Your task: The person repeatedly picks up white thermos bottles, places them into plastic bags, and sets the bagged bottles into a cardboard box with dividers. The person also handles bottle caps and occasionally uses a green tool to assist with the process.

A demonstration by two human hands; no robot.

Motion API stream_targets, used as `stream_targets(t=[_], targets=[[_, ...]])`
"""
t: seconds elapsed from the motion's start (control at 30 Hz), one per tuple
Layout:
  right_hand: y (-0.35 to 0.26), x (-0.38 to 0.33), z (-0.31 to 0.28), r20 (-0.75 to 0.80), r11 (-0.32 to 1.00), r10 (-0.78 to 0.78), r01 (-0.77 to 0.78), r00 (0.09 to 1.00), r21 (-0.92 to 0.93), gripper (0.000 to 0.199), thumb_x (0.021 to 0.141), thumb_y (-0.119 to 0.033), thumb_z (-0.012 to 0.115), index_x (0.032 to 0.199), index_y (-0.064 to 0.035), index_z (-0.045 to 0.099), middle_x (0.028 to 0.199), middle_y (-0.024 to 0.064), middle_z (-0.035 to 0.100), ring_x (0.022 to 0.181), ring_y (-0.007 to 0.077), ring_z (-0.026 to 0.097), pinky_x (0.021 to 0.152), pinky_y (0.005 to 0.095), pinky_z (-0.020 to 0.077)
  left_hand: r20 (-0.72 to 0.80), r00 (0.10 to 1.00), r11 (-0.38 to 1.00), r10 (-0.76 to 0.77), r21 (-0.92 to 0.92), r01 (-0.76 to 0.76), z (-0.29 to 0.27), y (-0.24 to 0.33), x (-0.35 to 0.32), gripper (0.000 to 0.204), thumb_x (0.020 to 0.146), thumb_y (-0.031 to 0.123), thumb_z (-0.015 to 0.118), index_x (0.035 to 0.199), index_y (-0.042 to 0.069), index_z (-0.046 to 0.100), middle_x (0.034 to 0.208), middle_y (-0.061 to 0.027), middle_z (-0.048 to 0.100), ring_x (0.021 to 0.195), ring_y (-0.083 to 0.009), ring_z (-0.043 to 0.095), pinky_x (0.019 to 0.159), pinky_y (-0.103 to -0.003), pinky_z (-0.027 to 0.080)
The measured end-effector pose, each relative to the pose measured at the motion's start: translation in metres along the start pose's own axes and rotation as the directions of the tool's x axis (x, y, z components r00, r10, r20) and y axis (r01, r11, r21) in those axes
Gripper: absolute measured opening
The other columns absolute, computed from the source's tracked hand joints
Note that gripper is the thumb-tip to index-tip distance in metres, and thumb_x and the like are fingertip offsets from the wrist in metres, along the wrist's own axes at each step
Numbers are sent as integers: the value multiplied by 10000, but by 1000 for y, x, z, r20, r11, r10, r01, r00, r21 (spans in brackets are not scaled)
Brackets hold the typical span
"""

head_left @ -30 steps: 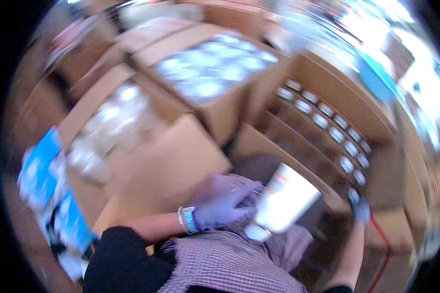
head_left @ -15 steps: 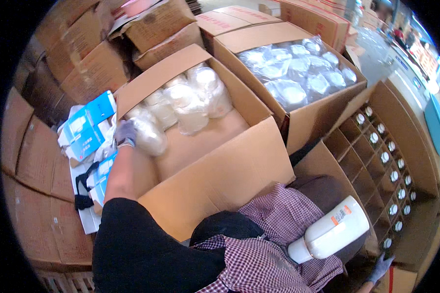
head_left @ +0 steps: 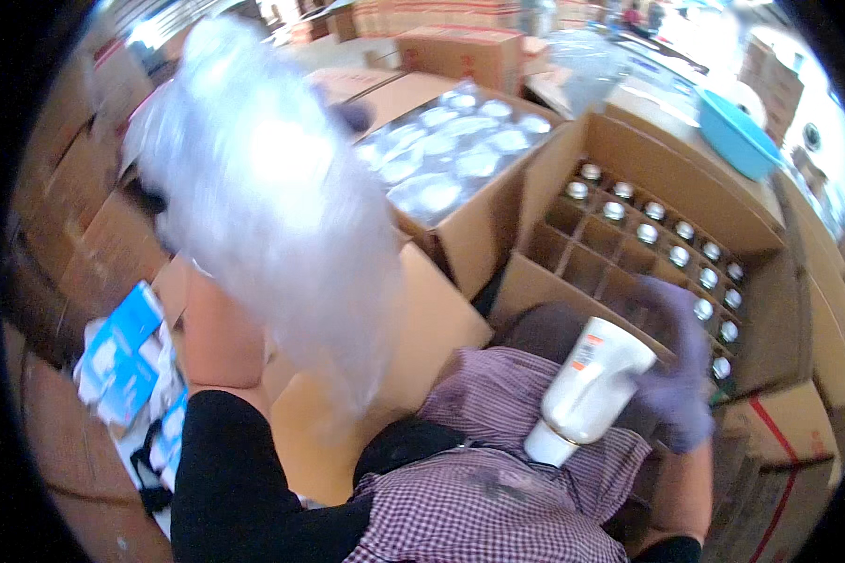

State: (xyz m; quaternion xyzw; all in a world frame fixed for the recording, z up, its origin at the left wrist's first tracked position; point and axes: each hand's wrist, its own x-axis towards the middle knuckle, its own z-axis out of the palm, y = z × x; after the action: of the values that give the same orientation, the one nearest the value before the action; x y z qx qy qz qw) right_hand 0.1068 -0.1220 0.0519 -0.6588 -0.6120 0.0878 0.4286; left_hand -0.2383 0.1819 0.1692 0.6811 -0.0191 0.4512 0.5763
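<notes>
Plastic wrapping (head_left: 282, 188), clear and badly blurred, is raised high on the left, in front of the person's left forearm and above an open carton (head_left: 441, 305). The left hand (head_left: 352, 116) has hold of it from behind; only a bit of dark glove shows past the upper right edge of the film, so how tightly the fingers close cannot be told (nor can whatever the film may enclose). Across the person's lap, on a checked apron (head_left: 460, 516), lies a white bottle (head_left: 593, 389) with an orange patch on its side, its cap toward the body and its broad end pointing up and right. The right hand (head_left: 685, 385), in a pale purple glove, is open beside that broad end, fingers apart and loosely curved, gripping nothing; whether its thumb touches the bottle is too blurred to tell. Just beyond it stands a divided carton (head_left: 676, 176) holding rows of silver-capped bottles (head_left: 679, 255). Farther ahead, another carton (head_left: 483, 249) is packed with film-covered pieces (head_left: 479, 159), and blue-and-white packs (head_left: 122, 366) lie at far left.
</notes>
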Motion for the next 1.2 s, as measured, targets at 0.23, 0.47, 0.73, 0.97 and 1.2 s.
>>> stream_targets(t=[0.23,0.47,0.73,0.97,1.2], targets=[[-64,0,125,-406,805,-371,507,835,307,1236,706,-661,818,1528,68,252,1568,288,311,1448,432,318,1192,538,245,-205,979,982,0,-187,-40,169,-133,82,325,976,337,650,1028,17,673,972,-57,680,887,-120,596,793,-299,482],[83,-10,80,-675,792,365,168,641,587,834,832,-444,795,1426,28,449,1470,247,461,1334,412,466,1130,504,348,381,841,920,-384,83,382,240,-225,38,470,998,272,615,1384,11,556,1227,-79,646,1127,-166,595,975,-336,475],[62,-1,1,-601,914,-210,-63,771,-401,176,790,-112,711,965,-99,714,1206,155,632,1179,387,564,1084,499,406,132,987,984,89,139,-107,282,-176,63,703,991,327,638,1548,6,355,1466,-166,492,1335,-227,486,1109,-386,410],[116,-17,19,-337,998,-49,35,940,-48,144,800,-164,741,920,-93,710,1101,108,682,1097,303,628,1009,448,461,670,525,695,-525,693,-190,330,-328,113,532,743,510,803,1010,54,751,897,-120,750,774,-237,692,759,-381,543],[180,-83,10,-594,906,316,-422,740,-43,253,796,-226,772,982,-71,698,1010,131,676,992,318,656,874,416,520,437,692,796,-575,496,348,279,-428,32,330,718,231,832,942,14,726,824,-71,703,761,-222,662,746,-325,535]])
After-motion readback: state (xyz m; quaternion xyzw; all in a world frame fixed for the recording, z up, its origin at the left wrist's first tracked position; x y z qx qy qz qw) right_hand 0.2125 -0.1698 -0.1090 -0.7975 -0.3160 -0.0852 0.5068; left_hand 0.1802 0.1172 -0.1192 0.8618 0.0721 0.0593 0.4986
